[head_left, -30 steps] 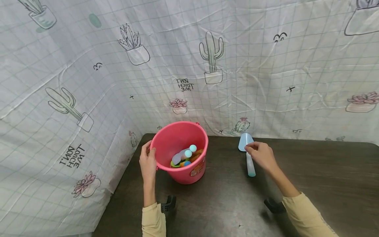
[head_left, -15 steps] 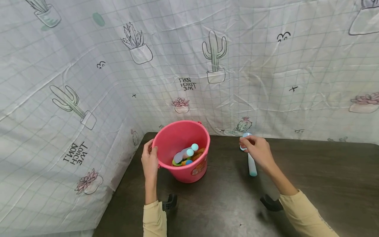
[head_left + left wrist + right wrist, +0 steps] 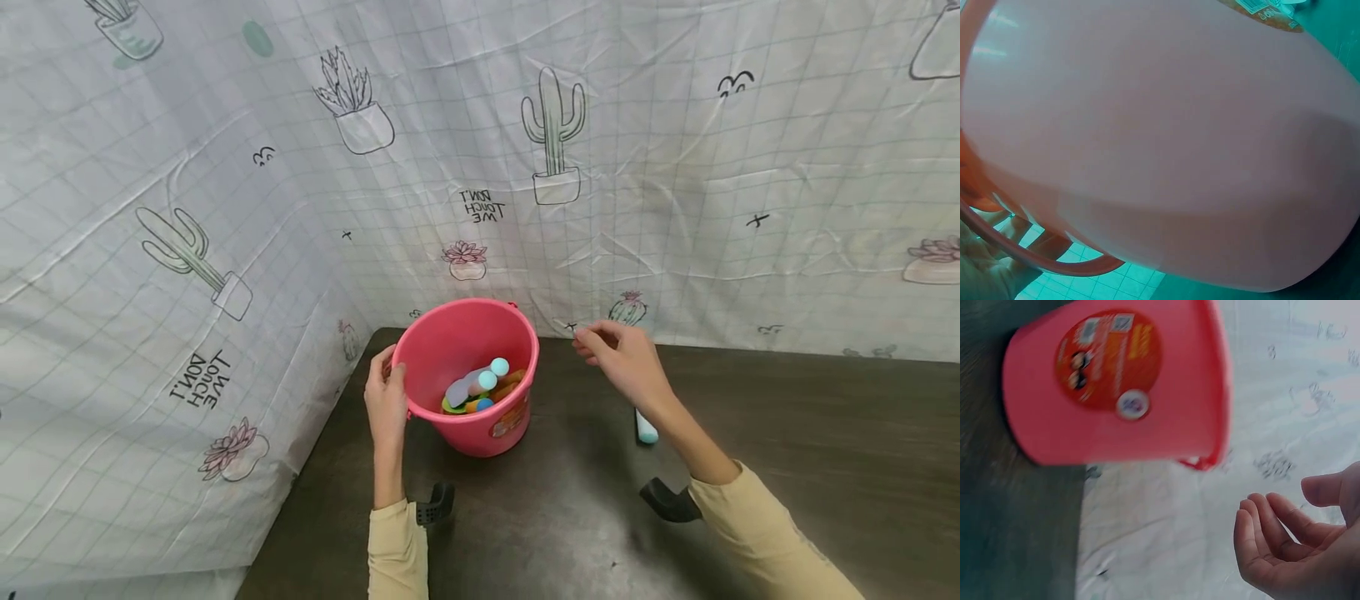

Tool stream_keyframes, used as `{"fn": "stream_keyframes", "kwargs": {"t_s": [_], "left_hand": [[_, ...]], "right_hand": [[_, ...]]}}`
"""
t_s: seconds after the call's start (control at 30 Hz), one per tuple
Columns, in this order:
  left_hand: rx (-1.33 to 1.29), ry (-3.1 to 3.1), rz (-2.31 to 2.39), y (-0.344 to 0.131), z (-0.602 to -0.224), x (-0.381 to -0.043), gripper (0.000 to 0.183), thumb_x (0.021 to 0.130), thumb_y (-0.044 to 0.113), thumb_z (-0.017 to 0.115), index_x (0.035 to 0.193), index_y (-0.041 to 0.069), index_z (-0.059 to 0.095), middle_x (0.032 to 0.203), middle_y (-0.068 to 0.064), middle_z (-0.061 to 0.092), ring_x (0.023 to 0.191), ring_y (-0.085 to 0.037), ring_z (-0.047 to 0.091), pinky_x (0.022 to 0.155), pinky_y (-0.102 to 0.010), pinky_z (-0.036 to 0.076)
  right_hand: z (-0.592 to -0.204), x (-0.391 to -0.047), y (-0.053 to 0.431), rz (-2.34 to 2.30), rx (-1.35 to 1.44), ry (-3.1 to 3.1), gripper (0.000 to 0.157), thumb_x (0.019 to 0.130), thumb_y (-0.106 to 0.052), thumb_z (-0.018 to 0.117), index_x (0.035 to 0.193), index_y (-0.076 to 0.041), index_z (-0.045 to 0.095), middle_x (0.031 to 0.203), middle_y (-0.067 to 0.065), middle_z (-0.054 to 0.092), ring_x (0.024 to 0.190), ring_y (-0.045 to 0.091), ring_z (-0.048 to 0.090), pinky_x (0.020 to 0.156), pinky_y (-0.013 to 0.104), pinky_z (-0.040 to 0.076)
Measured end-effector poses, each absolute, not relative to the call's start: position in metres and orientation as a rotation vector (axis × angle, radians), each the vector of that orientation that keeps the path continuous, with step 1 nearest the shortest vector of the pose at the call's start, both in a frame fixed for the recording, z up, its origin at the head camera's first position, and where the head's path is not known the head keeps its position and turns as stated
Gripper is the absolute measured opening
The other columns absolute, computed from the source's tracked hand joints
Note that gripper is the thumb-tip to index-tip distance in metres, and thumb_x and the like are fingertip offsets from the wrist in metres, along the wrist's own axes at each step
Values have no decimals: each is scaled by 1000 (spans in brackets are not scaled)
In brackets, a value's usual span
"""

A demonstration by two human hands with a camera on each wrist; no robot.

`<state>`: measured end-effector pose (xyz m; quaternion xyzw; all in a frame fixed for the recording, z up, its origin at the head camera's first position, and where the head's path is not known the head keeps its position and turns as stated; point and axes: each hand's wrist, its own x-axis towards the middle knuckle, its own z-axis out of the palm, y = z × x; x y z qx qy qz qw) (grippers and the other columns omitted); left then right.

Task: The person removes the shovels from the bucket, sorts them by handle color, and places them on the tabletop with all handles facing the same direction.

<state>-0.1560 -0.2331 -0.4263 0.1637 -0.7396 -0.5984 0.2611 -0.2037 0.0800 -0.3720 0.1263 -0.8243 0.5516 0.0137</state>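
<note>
My left hand (image 3: 387, 400) grips the left rim of a pink bucket (image 3: 483, 433), thumb on the inner side; in the left wrist view, fingers (image 3: 1016, 234) show behind the bucket's handle. Inside the bucket lie toy sand tools, among them pale shovels (image 3: 465, 388) with turquoise handle ends. My right hand (image 3: 622, 360) hangs in the air right of the bucket, fingers loosely bent and holding nothing, as the right wrist view shows with the hand (image 3: 1297, 544) apart from the rim. A toy trowel (image 3: 645, 427) lies on the table behind that hand, only its handle end showing.
The dark tabletop (image 3: 555, 517) runs up to a patterned cloth curtain (image 3: 420, 125) at the back and left. Black wrist camera mounts (image 3: 670, 502) stick out from both forearms.
My right hand has moved left from over the trowel toward the bucket, leaving the trowel on the table. The left hand stays on the bucket rim. The head view has shifted slightly.
</note>
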Motion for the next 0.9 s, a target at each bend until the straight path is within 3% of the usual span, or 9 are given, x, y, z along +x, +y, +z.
{"fn": "stream_keyframes", "kwargs": {"t_s": [0.17,0.37,0.57,0.67,0.9], "left_hand": [[443,-1990,-1626,-233,-425,-157,38,105,10,52,142,4,58,133,-17,63,115,-34,61,95,-51,54],[458,-1991,-1620,-233,-425,-158,38,104,10,52,141,4,59,131,-18,64,111,-34,63,88,-40,56],[462,-1988,-1619,-230,-425,-159,38,105,10,52,141,4,58,131,-18,64,114,-34,62,95,-50,54],[463,-1991,-1615,-230,-425,-160,38,105,11,52,142,5,58,133,-17,64,115,-34,62,97,-53,53],[468,-1996,-1598,-230,-423,-159,38,105,10,53,141,3,58,131,-17,64,114,-33,63,93,-47,56]], "right_hand": [[-354,-200,62,1731,487,-2529,31,106,-25,61,114,4,72,103,17,73,94,25,70,86,37,59],[-337,-197,39,1723,574,-2525,28,105,-22,61,114,2,73,106,17,74,96,30,71,80,34,59],[-336,-202,23,1762,635,-2517,28,104,-20,62,115,2,73,107,18,73,95,31,70,84,45,60],[-338,-207,15,1778,664,-2527,27,103,-19,62,116,3,72,104,17,73,91,28,70,84,44,60],[-341,-219,-3,1656,731,-2642,27,102,-19,61,114,2,73,100,13,73,89,26,66,82,41,57]]}}
